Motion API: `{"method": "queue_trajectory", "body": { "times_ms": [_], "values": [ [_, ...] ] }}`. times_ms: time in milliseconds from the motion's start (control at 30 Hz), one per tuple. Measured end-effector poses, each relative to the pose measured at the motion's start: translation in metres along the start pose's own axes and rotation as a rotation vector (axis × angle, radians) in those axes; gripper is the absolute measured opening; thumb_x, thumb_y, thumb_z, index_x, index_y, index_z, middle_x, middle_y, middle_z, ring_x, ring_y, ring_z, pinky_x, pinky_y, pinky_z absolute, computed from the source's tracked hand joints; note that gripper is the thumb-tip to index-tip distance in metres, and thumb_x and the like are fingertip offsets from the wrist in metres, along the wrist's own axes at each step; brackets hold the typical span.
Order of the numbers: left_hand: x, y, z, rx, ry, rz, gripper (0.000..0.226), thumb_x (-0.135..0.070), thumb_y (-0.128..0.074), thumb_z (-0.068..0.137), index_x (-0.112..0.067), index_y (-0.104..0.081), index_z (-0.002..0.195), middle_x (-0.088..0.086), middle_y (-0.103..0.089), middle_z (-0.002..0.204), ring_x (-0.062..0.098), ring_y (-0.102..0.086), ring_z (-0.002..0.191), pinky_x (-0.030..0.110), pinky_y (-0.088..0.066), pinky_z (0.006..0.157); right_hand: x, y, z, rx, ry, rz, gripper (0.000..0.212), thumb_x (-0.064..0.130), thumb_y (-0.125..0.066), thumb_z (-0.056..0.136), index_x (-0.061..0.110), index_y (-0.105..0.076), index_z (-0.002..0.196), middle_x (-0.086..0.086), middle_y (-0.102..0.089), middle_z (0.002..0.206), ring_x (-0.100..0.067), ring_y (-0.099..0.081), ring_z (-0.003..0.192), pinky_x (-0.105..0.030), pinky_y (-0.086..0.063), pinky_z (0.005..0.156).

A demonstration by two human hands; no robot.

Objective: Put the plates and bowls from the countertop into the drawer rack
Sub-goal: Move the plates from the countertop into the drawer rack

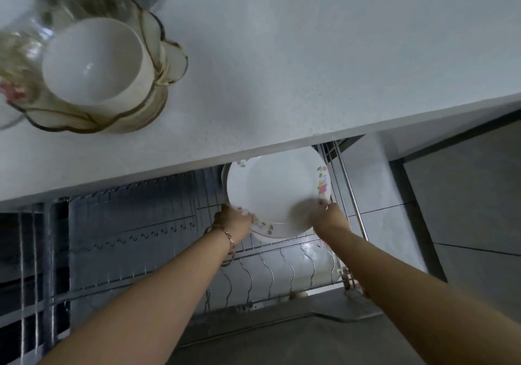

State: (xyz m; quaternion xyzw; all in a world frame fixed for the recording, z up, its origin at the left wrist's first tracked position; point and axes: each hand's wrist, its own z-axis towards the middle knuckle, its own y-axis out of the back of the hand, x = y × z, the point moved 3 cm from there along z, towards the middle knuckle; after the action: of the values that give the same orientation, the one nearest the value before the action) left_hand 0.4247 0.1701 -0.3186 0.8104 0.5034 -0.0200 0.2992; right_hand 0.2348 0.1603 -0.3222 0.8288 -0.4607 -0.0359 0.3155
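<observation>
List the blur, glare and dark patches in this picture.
Head view: motion blur smears the right hand and the floral plate beside it; the scalloped glass bowls at upper left look soft; the drawer rack shows glare at right, deep shadow at left.

Pale countertop (282,54): scalloped bowl stack (135,111) at left, white bowl (90,60) atop.

Glossy ceramic plate (277,192); shiny metal wire rack (270,268); speckled matt countertop (282,68)
</observation>
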Motion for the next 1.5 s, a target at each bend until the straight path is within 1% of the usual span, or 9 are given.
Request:
{"method": "queue_trajectory", "body": {
  "times_ms": [133,333,467,633,1000,1200,1333,1433,1500],
  "values": [
    [-0.031,0.014,-0.058,0.187,-0.201,0.342,0.021,-0.016,-0.047,0.092,-0.006,-0.065,0.09,0.008,-0.056,0.074,0.021,-0.055,0.08,0.019,-0.032,0.05,0.001,0.041,-0.046,0.271,0.039,-0.301,0.037,0.009,-0.045,0.093,-0.004,-0.051,0.128,-0.005,-0.053,0.073,-0.011,-0.052,0.063,-0.007,-0.042,0.036],
    [-0.119,0.023,-0.14,0.273,-0.312,0.444,0.018,-0.013,-0.041,0.087,-0.005,-0.057,0.087,0.023,-0.072,0.101,0.026,-0.062,0.07,0.018,-0.041,0.05,0.014,0.155,-0.104,0.208,0.303,-0.48,0.041,0.019,-0.043,0.096,-0.009,-0.056,0.122,-0.022,-0.062,0.119,-0.033,-0.06,0.109,-0.035,-0.05,0.091],
    [-0.207,0.016,-0.197,0.197,-0.455,0.449,0.017,-0.01,-0.041,0.089,-0.006,-0.056,0.082,0.023,-0.069,0.103,0.023,-0.059,0.067,0.019,-0.039,0.051,0.02,0.249,-0.127,0.162,0.357,-0.534,0.043,0.022,-0.043,0.096,-0.006,-0.052,0.127,-0.021,-0.061,0.125,-0.029,-0.062,0.101,-0.03,-0.047,0.073],
    [-0.309,-0.012,-0.243,0.053,-0.548,0.353,0.027,-0.006,-0.041,0.092,-0.013,-0.047,0.067,0.024,-0.066,0.116,0.018,-0.052,0.06,0.018,-0.043,0.055,0.031,0.371,-0.132,-0.066,0.525,-0.559,0.042,0.023,-0.042,0.096,0.002,-0.051,0.131,-0.012,-0.05,0.14,-0.026,-0.048,0.128,-0.03,-0.038,0.105],
    [-0.453,-0.045,-0.273,-0.197,-0.498,0.058,0.021,-0.002,-0.04,0.089,-0.005,-0.053,0.073,0.027,-0.067,0.113,0.027,-0.059,0.07,0.021,-0.039,0.052,0.057,0.544,-0.077,-0.208,0.702,-0.467,0.035,0.015,-0.045,0.092,0.008,-0.057,0.124,-0.011,-0.062,0.125,-0.027,-0.057,0.117,-0.027,-0.044,0.093],
    [-0.484,-0.03,-0.246,-0.261,-0.472,0.018,0.023,0.0,-0.042,0.086,-0.007,-0.051,0.066,0.018,-0.06,0.077,0.026,-0.058,0.069,0.024,-0.039,0.051,0.094,0.567,-0.041,-0.179,0.735,-0.46,0.033,0.012,-0.044,0.091,0.003,-0.061,0.118,-0.013,-0.066,0.119,-0.028,-0.061,0.11,-0.027,-0.046,0.086],
    [-0.497,-0.017,-0.204,-0.281,-0.428,-0.075,0.025,-0.002,-0.04,0.088,-0.014,-0.046,0.066,0.018,-0.057,0.085,0.027,-0.057,0.075,0.024,-0.038,0.052,0.123,0.561,-0.011,-0.14,0.744,-0.435,0.032,0.015,-0.044,0.092,0.008,-0.06,0.119,-0.011,-0.063,0.122,-0.023,-0.058,0.101,-0.03,-0.047,0.091],
    [-0.517,-0.002,-0.169,-0.297,-0.398,-0.065,0.011,-0.005,-0.042,0.089,-0.013,-0.048,0.084,0.013,-0.058,0.089,0.03,-0.062,0.085,0.03,-0.044,0.063,0.152,0.557,0.017,-0.137,0.737,-0.47,0.034,0.021,-0.044,0.093,0.013,-0.057,0.123,-0.008,-0.058,0.128,-0.024,-0.056,0.114,-0.031,-0.045,0.095],
    [-0.54,0.016,-0.142,-0.324,-0.42,-0.046,0.02,-0.004,-0.043,0.088,-0.013,-0.045,0.071,0.007,-0.05,0.072,0.027,-0.055,0.077,0.029,-0.04,0.067,0.178,0.559,0.037,-0.148,0.724,-0.537,0.038,0.024,-0.043,0.094,0.015,-0.051,0.13,-0.006,-0.054,0.135,-0.024,-0.051,0.123,-0.031,-0.042,0.099]
  ]
}}
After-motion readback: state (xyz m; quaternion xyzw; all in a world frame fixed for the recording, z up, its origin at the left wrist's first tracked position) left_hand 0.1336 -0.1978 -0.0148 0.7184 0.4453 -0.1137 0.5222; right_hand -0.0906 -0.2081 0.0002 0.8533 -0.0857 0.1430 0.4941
